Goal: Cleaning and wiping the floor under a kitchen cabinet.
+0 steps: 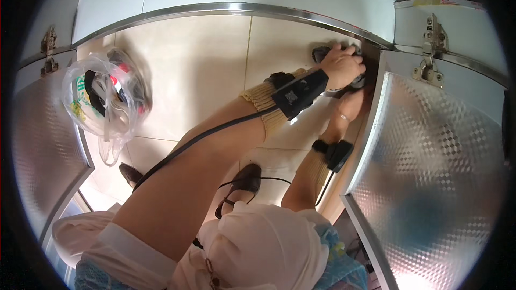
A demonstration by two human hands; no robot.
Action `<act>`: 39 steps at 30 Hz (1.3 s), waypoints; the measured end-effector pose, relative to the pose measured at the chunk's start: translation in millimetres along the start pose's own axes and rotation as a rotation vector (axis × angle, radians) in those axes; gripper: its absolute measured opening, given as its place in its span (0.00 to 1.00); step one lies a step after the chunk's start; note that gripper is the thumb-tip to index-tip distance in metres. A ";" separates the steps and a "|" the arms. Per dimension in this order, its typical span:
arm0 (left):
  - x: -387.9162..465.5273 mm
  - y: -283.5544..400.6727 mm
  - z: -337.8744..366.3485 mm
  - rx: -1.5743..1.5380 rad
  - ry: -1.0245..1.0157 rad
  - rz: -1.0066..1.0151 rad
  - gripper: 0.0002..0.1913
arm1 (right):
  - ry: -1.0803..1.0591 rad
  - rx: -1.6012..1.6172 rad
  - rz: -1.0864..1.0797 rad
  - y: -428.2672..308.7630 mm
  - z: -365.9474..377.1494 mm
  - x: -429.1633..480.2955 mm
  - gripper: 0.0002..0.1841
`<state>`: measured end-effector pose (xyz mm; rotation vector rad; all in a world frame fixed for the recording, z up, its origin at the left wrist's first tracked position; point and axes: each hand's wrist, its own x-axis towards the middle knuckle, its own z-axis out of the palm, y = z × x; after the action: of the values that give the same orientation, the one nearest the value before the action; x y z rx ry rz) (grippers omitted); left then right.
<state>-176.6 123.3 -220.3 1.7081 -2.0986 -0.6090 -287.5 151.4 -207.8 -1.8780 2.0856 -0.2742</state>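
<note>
My left hand (pixel 342 66) is at the upper right, its fingers bent over a dark object (pixel 320 53) that shows on both sides of the hand. What this object is, I cannot tell. Just below, my right hand (pixel 354 102) reaches in close beside the right cabinet side, its fingers largely hidden in shadow and behind the object. Both wrists wear knitted cuffs with strapped black devices. Far to the left, a translucent plastic bag (pixel 105 127) with mixed items inside stands on the pale tiled floor (pixel 193 60).
Cabinet doors with patterned panels stand ajar at left (pixel 52 141) and right (pixel 439 161), on metal hinges. A metal-edged rail (pixel 242 7) crosses the top. My dark shoes (pixel 246 179) are on the tiles below. Black cables run along my left arm and near my right arm.
</note>
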 end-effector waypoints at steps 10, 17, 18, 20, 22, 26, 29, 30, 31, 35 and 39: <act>-98.0 36.8 14.7 -0.084 -0.068 0.376 0.11 | 0.098 -0.545 -0.031 73.7 -14.5 -122.3 0.25; -201.1 -3.2 -9.7 -0.139 -0.177 0.368 0.14 | -0.240 -0.282 -0.290 48.2 -10.2 -198.3 0.26; -212.3 -10.5 -15.7 -0.218 -0.336 0.306 0.19 | -0.286 -0.122 -0.291 38.1 -17.7 -203.6 0.20; -230.9 -38.2 -20.3 -0.230 -0.295 0.274 0.21 | -0.315 -0.033 -0.380 29.7 -20.5 -196.6 0.22; -236.9 -59.1 -40.2 -0.170 -0.030 0.220 0.23 | -0.329 0.065 -0.525 3.4 -22.6 -172.0 0.27; -161.2 -84.8 -93.9 -0.031 0.199 0.059 0.25 | -0.068 0.065 -0.692 -57.7 -20.7 -68.5 0.26; -116.0 -102.6 -97.7 0.027 0.300 0.084 0.21 | -0.029 -0.041 -0.763 -65.9 10.8 4.5 0.26; -117.3 -116.0 -87.6 0.096 0.290 0.055 0.22 | -0.065 -0.114 -0.805 -68.7 24.8 11.4 0.27; -122.3 -123.4 -79.7 0.161 0.279 0.026 0.22 | -0.077 -0.110 -0.816 -72.5 27.7 1.9 0.27; -176.9 -111.8 -56.2 0.170 0.093 0.015 0.23 | -0.122 -0.106 -0.787 -48.9 31.3 -75.0 0.29; -267.8 -72.1 -52.8 -0.063 -0.037 0.089 0.25 | -0.217 -0.079 -0.802 -18.3 12.6 -163.6 0.25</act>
<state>-35.6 367.9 -218.0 1.5726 -2.1443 -0.6771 -252.1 312.2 -195.5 -2.5748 1.1368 -0.1511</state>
